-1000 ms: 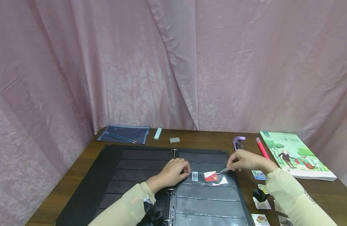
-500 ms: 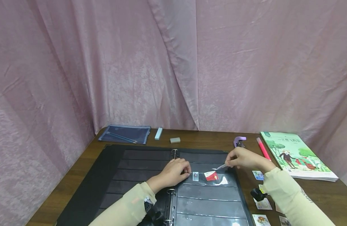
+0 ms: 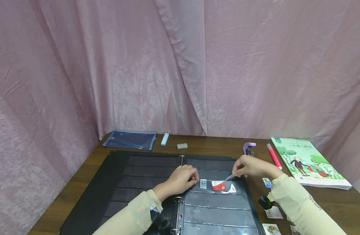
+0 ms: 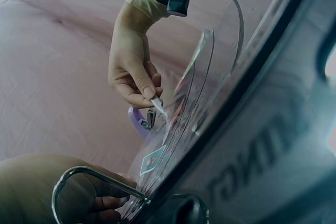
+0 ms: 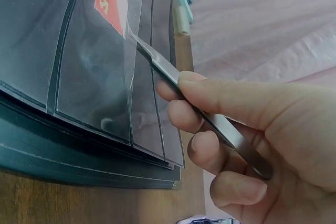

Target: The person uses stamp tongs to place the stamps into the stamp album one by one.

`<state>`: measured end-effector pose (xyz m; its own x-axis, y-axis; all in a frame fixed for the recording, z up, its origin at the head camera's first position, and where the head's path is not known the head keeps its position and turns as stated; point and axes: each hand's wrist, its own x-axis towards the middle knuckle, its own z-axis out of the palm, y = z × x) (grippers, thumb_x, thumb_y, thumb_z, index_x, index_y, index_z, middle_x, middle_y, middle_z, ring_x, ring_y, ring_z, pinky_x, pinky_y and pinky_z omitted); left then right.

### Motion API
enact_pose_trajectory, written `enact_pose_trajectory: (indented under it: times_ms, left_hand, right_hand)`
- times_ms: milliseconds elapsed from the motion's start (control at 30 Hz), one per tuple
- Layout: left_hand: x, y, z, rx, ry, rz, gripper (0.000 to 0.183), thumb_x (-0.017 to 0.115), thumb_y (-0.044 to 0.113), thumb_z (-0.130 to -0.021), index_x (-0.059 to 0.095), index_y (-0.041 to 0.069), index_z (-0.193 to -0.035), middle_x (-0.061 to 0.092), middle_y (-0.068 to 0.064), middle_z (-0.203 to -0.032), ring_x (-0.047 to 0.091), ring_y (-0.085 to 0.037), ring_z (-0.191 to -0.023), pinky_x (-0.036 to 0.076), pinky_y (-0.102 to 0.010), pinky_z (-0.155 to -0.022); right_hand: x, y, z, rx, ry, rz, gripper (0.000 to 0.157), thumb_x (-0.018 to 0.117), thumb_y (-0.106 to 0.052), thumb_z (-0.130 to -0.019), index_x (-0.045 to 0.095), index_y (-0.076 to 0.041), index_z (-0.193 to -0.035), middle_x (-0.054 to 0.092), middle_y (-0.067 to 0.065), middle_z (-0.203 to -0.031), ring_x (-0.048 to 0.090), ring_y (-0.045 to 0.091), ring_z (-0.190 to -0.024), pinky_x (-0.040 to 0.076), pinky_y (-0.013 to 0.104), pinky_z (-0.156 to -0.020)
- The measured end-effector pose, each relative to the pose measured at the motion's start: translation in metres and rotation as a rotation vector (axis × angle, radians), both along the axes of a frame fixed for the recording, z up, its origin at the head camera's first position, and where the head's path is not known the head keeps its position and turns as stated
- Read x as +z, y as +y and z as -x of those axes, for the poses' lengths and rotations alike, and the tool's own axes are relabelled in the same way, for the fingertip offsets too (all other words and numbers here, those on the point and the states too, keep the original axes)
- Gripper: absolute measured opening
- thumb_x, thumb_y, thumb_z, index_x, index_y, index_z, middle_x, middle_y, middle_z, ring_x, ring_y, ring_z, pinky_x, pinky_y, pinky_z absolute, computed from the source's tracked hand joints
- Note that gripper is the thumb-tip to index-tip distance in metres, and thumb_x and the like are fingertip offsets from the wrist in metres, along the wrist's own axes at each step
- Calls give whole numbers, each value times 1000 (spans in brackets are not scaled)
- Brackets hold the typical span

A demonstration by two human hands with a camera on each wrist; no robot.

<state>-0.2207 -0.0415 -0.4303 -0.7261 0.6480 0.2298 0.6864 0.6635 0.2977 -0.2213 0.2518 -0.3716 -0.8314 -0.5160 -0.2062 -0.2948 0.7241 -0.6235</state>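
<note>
My right hand (image 3: pixel 248 166) pinches metal tweezers (image 5: pixel 227 129) between thumb and fingers. Their tips touch the upper corner of a red and white stamp (image 3: pixel 218 186) with a yellow emblem. That stamp sits in a clear pocket strip on the right page of a black ring-bound stamp album (image 3: pixel 216 199). A small blue-edged stamp (image 3: pixel 203 184) is in the same strip, further left. My left hand (image 3: pixel 180 179) rests on the album beside the rings, its loosely bent fingers against the page's inner edge near the small stamp. In the left wrist view a metal ring (image 4: pixel 84 170) partly covers this hand.
Several loose stamps (image 3: pixel 271 229) lie right of the album, partly under the right sleeve. Behind are a blue mesh pouch (image 3: pixel 136 138), two erasers (image 3: pixel 182 146), a purple-handled metal tool (image 3: pixel 248 148), a pink marker (image 3: pixel 274 156) and a green book (image 3: pixel 310 163).
The tweezers' tips lifted off the red stamp's right side, then came down on its upper right corner. The tilted stamp now sits straighter and slightly lower in the strip. The left hand stayed put.
</note>
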Motion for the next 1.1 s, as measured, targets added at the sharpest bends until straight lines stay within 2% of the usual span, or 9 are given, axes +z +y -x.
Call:
enact_pose_trajectory:
  times_ms: [200,400,567,700,800,900,1100]
  left_hand:
    - [-2,2,-2,-4,0,6,7,65,21,-80,59,25,-82,51,13,-77,44,-3,-75,34,-20,-69]
    - [-3,3,-3,-6,8,10,7,65,22,-81,58,26,-81,51,14,-77,44,-3,-75,35,-21,-71]
    - [-3,3,-1,-8,21,10,7,65,22,-80,59,26,-81,51,13,-77,45,-3,-76,36,-22,-72]
    - [-2,2,-1,-7,25,2,7,65,23,-80,59,25,-82,52,13,-77,45,-3,-76,36,-22,-72]
    - [0,0,-1,-3,19,0,6,65,24,-81,59,25,-82,51,13,-77,45,-3,-76,36,-22,-71]
    - [0,-1,0,-4,13,-1,6,65,23,-81,59,24,-82,52,12,-77,45,-3,-76,36,-23,-71]
    - [-1,0,2,-12,21,4,7,65,21,-80,59,24,-82,53,11,-78,45,-4,-76,37,-24,-72]
  right_hand:
    - [-1,2,-4,14,-21,29,8,64,-14,-81,68,-7,-81,62,6,-72,47,7,-58,41,22,-50]
    - [1,6,-8,-26,-15,9,9,64,-17,-81,68,-8,-82,61,4,-74,49,11,-62,44,26,-53]
    - [9,9,-11,-76,-17,-23,12,62,-18,-82,67,-8,-85,60,2,-74,49,13,-64,43,26,-53]
    - [17,11,-14,-110,-34,-19,13,62,-19,-82,67,-8,-87,56,0,-71,45,10,-58,38,23,-48]
    - [22,14,-16,-108,-29,8,14,62,-18,-82,66,-6,-87,52,-1,-66,43,8,-54,36,22,-46]
    - [25,17,-17,-91,11,10,14,62,-18,-82,67,-6,-85,50,-1,-63,42,6,-53,37,21,-46]
    - [33,28,-24,-118,27,1,11,62,-20,-83,67,-11,-82,53,-1,-67,42,5,-54,38,21,-47]
